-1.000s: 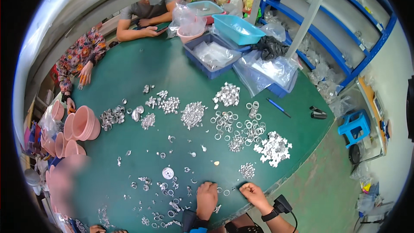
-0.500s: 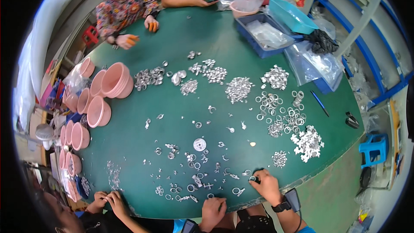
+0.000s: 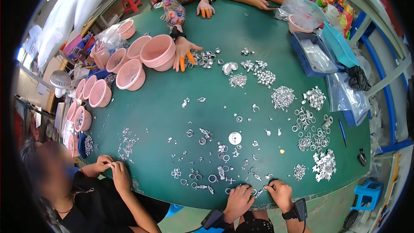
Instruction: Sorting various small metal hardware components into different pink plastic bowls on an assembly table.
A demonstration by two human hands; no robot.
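Observation:
My right hand point(image 3: 280, 194) is near the table's front edge, thumb and forefinger closed on a small silver ring point(image 3: 266, 187). Beside it, my left hand point(image 3: 239, 199) lies palm down on the table with its fingers stretched forward, apparently holding nothing. A silver ring point(image 3: 228, 191) sits just left of those fingers. Another ring-shaped piece point(image 3: 269, 177) lies beyond my right fingertips. Ahead of both hands are scattered silver jewelry pieces, among them a cross point(image 3: 230, 180), a large ring point(image 3: 212, 178) and a round white disc point(image 3: 235, 138).
Right of my hands lie heaps of rings point(image 3: 320, 140) and white pieces point(image 3: 324, 165), a blue pen point(image 3: 342, 133) and a black clip point(image 3: 362, 157). Pink bowls point(image 3: 130, 74) line the left side. A co-worker's hand point(image 3: 186, 51) touches a ring pile; another co-worker's hands point(image 3: 113, 168) work at left.
The view has shifted, so the table appears farther left-to-right displaced. My hands have come closer together, and my left fingers have straightened. The co-worker in the floral top has reached to the ring pile.

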